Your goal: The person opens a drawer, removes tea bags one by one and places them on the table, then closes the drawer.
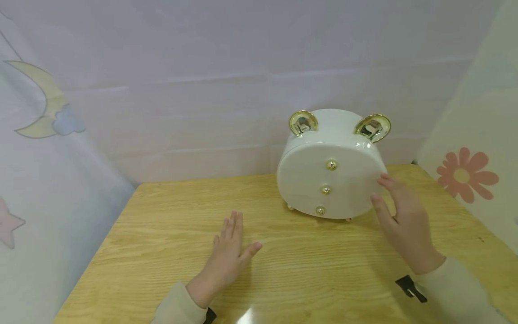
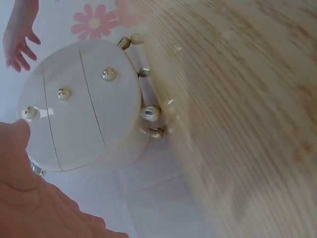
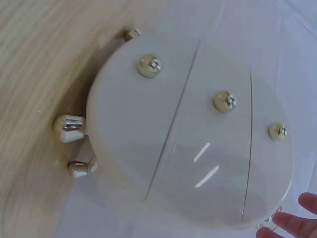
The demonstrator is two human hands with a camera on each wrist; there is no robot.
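Head view: a round white drawer box (image 1: pixel 329 173) stands on little gold feet at about one o'clock on the wooden worktop (image 1: pixel 162 234), its flat front facing the person. Three gold knobs (image 1: pixel 325 190) run down the front, and two gold ear-shaped handles (image 1: pixel 303 122) crown the top. Right hand (image 1: pixel 404 222) sits at the box's four o'clock edge, fingers (image 1: pixel 386 180) straight and relaxed, tips at the rim; whether they actually touch it I cannot tell. Left hand (image 1: pixel 228 254) lies flat on the worktop at seven o'clock from the box, well apart from it, fingers spread and released, holding nothing. Right wrist view shows the front split into three drawer sections by two thin seams.
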